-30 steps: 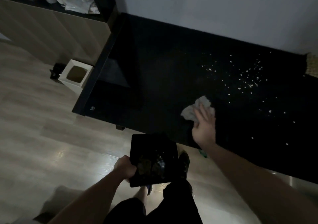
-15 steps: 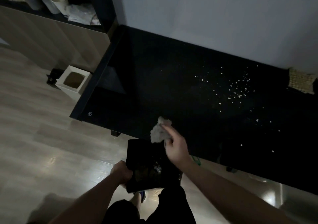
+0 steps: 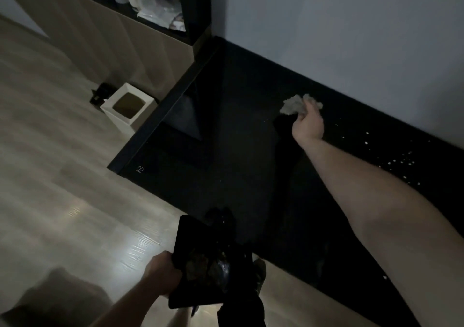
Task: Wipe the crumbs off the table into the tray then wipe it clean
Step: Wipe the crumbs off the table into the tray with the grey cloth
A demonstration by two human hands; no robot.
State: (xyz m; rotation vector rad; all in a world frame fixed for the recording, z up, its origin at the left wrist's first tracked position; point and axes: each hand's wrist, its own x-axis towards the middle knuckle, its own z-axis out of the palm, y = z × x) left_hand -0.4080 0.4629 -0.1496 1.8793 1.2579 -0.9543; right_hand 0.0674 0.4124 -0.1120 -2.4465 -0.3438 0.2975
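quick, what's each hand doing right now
Left hand: grips the edge of the black tray.
Right hand: holds the crumpled cloth at the far side of the table.

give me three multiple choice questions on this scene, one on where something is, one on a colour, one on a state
1. Where is the cloth?
A. in the tray
B. on the floor
C. far across the table, near the wall

2. What colour is the table top?
A. black
B. white
C. light wood

3. What is the left hand doing?
A. hanging free
B. gripping the tray's edge
C. pressing flat on the table

Answers:
1. C, the right hand holds the crumpled cloth on the table close to the wall.
2. A, the top is glossy black, with pale crumbs showing on it.
3. B, its fingers curl round the left edge of the dark tray, held just off the table's near edge.
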